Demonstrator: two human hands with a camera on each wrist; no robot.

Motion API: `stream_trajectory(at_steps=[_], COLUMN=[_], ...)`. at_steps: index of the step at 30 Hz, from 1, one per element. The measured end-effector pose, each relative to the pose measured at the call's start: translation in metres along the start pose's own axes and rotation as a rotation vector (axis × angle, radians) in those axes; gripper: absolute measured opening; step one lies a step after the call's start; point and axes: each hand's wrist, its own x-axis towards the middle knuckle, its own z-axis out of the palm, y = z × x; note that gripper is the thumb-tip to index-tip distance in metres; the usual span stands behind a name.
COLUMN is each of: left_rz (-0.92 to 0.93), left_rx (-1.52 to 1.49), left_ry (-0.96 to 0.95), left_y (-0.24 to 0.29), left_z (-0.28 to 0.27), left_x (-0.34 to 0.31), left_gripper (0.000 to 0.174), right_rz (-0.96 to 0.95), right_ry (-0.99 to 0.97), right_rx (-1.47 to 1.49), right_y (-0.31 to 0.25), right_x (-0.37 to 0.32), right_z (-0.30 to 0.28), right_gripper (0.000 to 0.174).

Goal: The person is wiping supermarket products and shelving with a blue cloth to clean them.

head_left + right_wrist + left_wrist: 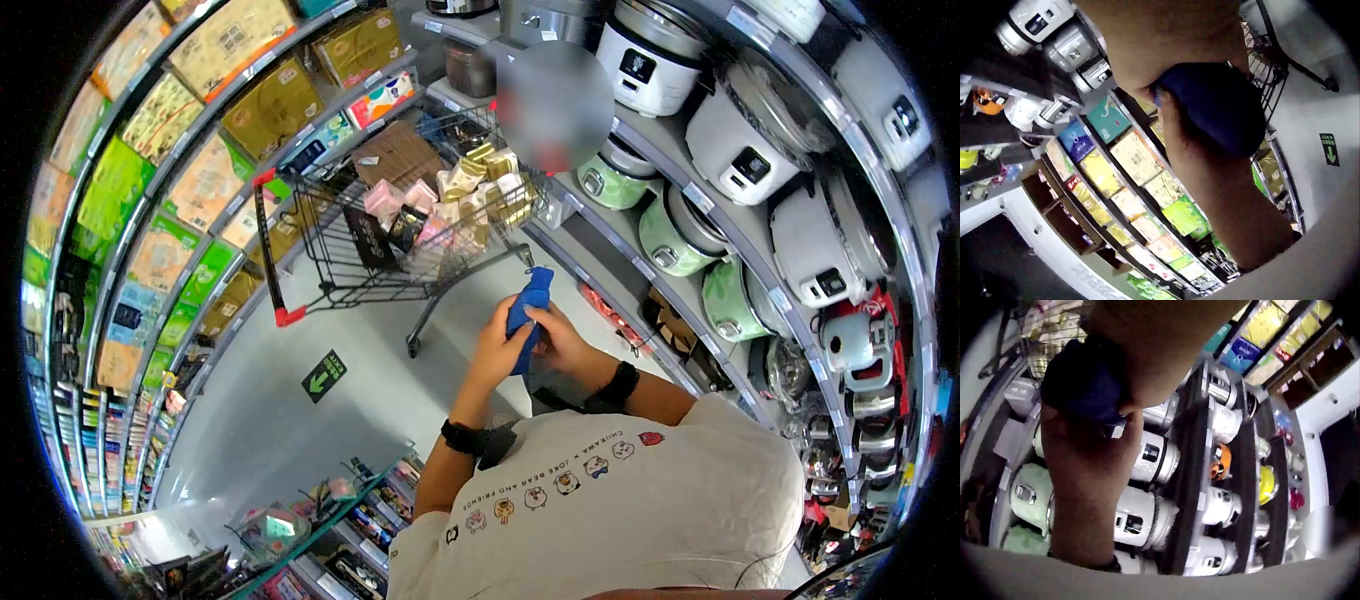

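Observation:
Both hands grip a dark blue, soft-looking bundle point(530, 318) in front of the chest in the head view. My left hand point(495, 345) wraps its near side with curled fingers. From the other side my right hand point(565, 343) pinches it, thumb on top. The bundle's upper end sticks up beyond the fingers. In the left wrist view the bundle point(1085, 384) looks rounded and dark, with fingers around its lower edge. The right wrist view shows the bundle point(1216, 109) between the two hands, a thumb lying along its side.
A wire shopping cart point(330, 297) with red-ended handle stands ahead, holding a cardboard box point(398, 158) and pink, gold and black packages. Rice cookers point(745, 150) line the right shelves; colourful packs point(115, 185) fill the left ones. A green exit sign point(322, 377) marks the floor.

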Motion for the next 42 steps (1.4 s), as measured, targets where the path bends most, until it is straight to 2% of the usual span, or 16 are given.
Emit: stream_trajectory(at_steps=[5,10,14,18,21,22,25,27,28,30,32,35,36,38,40,42], left_rz=[0.224,0.209,0.139,-0.175,-0.425,-0.553,-0.67,-0.746,-0.592,-0.65,-1.114,-1.144,-1.059,-0.936,-1.199,-0.526], left_rx=[0.598,0.642,0.532,0.251,-0.299,-0.43,-0.835,-1.094,-0.889,-0.884,-1.29,-1.415,-1.292,-1.168,-1.417,-0.892], left_ry=[0.081,0.125,0.127,0.166,0.328,0.373,0.592,0.653,0.497,0.488,0.754,0.721,0.729,0.564,0.678,0.289], left_y=[-0.018,-0.02,-0.049,-0.098,-0.169,-0.156,-0.167,-0.214,-0.257,-0.3,-0.292,-0.368,-0.358,-0.408,-0.426,-0.478], left_z=[0.001,-0.011,-0.018,-0.041,-0.077,-0.097,-0.151,-0.189,-0.203,-0.234,-0.259,-0.272,-0.269,-0.257,-0.251,-0.23], left_x=[0.1,0.186,0.215,0.229,0.246,0.252,0.276,0.286,0.278,0.292,0.319,0.321,0.323,0.312,0.318,0.3], left_gripper=[0.05,0.049,0.047,0.035,0.038,0.039,0.035,0.028,0.029,0.032,0.036,0.041,0.042,0.045,0.052,0.056], right_rz=[-0.02,-0.169,-0.097,0.064,0.156,0.166,0.306,0.305,0.406,0.468,0.568,0.612,0.648,0.716,0.638,0.639], right_ry=[0.065,-0.002,0.036,0.021,0.008,-0.007,-0.071,-0.12,-0.099,-0.088,-0.05,-0.064,-0.073,-0.097,-0.176,-0.286], right_rx=[0.029,-0.106,-0.273,-0.391,-0.434,-0.451,-0.512,-0.584,-0.589,-0.566,-0.591,-0.681,-0.721,-0.8,-0.916,-1.194], right_y=[-0.062,-0.114,-0.131,-0.149,-0.135,-0.132,-0.123,-0.121,-0.116,-0.103,-0.096,-0.055,-0.047,-0.034,-0.008,-0.004], right_x=[0.077,0.166,0.207,0.265,0.312,0.325,0.374,0.406,0.426,0.464,0.497,0.551,0.561,0.583,0.603,0.613], right_z=[-0.013,-0.027,-0.032,-0.02,-0.013,-0.004,0.014,0.037,0.039,0.05,0.064,0.051,0.055,0.07,0.064,0.085], right_gripper=[0.037,0.039,0.037,0.035,0.036,0.036,0.034,0.032,0.03,0.032,0.027,0.032,0.038,0.049,0.067,0.09])
